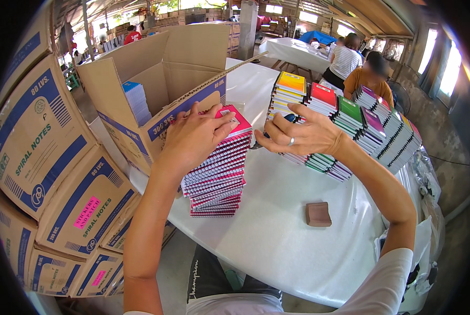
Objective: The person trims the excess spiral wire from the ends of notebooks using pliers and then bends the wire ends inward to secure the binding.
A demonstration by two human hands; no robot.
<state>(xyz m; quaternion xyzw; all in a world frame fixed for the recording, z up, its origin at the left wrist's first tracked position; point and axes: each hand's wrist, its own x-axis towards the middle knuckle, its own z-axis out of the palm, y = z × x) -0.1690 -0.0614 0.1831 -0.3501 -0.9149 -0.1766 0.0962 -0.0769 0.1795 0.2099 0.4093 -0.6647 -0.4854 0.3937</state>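
Note:
A tall stack of spiral notebooks with pinkish-red covers stands at the table's left edge, leaning slightly. My left hand lies on its top, fingers spread over the uppermost cover. To the right of the stack hovers my right hand, a ring on one finger, its fingers curved and apart. Partly hidden behind those fingers is a dark object with a blue part; its kind and whether I touch it cannot be made out. Beyond the stack stands an open cardboard box with blue-covered notebooks inside.
Many notebooks in yellow, red, green and purple are stacked at the right on the white-covered table. A small brown block lies near the front. Closed cartons pile up at my left. A person sits across the table.

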